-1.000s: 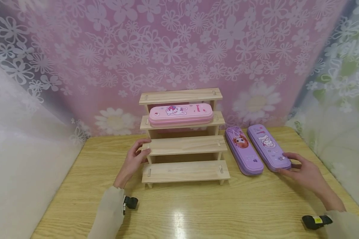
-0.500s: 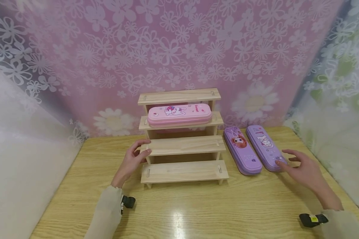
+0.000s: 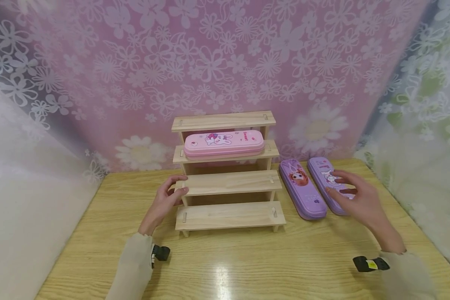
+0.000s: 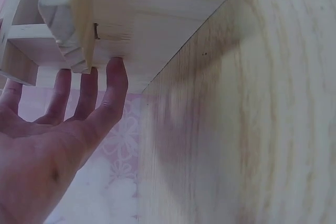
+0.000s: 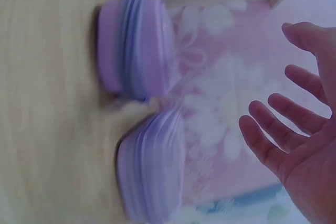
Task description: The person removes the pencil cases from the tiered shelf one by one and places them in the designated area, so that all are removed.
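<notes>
A stepped wooden display rack [image 3: 230, 216] stands on the table. On one of its upper steps lies a pink pencil case [image 3: 225, 144] printed with a rabbit and the word Sweet. My left hand [image 3: 164, 201] grips the left end of a middle step; in the left wrist view its fingers [image 4: 116, 85] reach the wood. To the right of the rack lie two cases side by side, a purple pencil case [image 3: 303, 191] with a girl's picture and a lilac pencil case [image 3: 322, 183] with a white rabbit. My right hand [image 3: 361, 200] hovers over the lilac case, fingers apart and holding nothing, partly hiding it.
The wood-grain table [image 3: 255, 266] extends in front of the rack. Behind it hangs a pink floral curtain [image 3: 225, 62], and pale curtain panels border both sides. Black straps [image 3: 371, 263] are on both wrists.
My right hand has let go of the lilac pencil case's near end, lifted, and moved left and farther back over it. The left hand stays on the rack.
</notes>
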Motion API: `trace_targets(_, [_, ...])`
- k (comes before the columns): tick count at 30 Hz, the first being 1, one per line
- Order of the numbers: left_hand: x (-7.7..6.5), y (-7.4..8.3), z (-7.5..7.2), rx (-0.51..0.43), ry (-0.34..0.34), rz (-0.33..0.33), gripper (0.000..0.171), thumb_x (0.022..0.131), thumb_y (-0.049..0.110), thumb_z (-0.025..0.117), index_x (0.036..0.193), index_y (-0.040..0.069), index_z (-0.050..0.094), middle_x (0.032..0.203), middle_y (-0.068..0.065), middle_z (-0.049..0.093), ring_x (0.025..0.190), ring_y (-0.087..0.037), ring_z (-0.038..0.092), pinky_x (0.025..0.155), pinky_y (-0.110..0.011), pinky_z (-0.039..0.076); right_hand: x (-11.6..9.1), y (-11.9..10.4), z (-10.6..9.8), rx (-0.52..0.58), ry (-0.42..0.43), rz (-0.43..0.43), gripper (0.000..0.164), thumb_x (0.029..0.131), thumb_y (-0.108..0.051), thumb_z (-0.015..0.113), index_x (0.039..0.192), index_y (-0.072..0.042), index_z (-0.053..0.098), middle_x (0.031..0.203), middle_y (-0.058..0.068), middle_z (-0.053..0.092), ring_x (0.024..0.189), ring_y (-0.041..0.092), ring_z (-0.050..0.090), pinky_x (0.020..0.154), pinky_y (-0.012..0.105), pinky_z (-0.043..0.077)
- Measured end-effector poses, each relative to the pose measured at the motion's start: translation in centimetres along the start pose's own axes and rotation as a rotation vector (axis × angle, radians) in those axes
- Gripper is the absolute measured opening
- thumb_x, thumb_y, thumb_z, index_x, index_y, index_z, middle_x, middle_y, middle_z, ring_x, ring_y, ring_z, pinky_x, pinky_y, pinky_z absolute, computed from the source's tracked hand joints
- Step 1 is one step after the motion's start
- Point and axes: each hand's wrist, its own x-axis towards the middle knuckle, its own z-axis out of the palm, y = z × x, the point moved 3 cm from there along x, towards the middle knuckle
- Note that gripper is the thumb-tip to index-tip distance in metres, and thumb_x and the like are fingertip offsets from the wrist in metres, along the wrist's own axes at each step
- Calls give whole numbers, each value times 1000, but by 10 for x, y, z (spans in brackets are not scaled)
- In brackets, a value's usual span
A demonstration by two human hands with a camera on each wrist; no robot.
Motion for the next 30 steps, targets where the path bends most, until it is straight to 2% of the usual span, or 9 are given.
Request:
trace_targets(9, [-1,3,2,-6,15,0,38,102,26,64,137,15,56,147,-6,47,100,-22,57,81,-41,57,22,-21,19,26,18,-82,53,80,0,83,130,-9,69,121,-29,61,102,-17,57,78,3,48])
trace_targets(13, [-2,4,2,-10,22,7,38,102,25,64,137,13,56,148,-7,47,101,-22,57,80,-38,57,31,-30,27,19,15,-124,54,79,0,84,130,-9,69,121,-5,70,102,-18,56,78,4,48])
trace_targets(16, [-2,4,3,-7,29,4,37,102,24,64,137,14,56,148,-7,46,101,-21,57,80,-38,57,38,-38,31,15,7,-147,52,80,-1,84,129,-11,69,122,10,71,102,-17,57,78,5,49])
trace_targets(21, [-2,2,3,-6,33,5,37,102,24,64,137,14,56,149,-6,46,102,-20,57,82,-42,56,46,-50,39,31,-1,-170,51,82,-1,82,130,-12,68,121,4,68,103,-15,57,78,5,50])
trace_targets(26, [-2,1,3,-19,29,9,37,102,24,64,137,14,56,148,-6,46,102,-20,56,81,-40,56,52,-60,48,91,-4,-204,55,79,5,82,130,-6,67,120,13,68,103,-13,57,76,5,50])
trace_targets(30, [-1,0,2,-21,34,6,38,102,24,64,137,15,56,148,-4,46,102,-19,57,81,-38,56,58,-68,54,101,-10,-210,57,79,4,83,132,-7,66,121,16,67,99,-14,58,71,8,53])
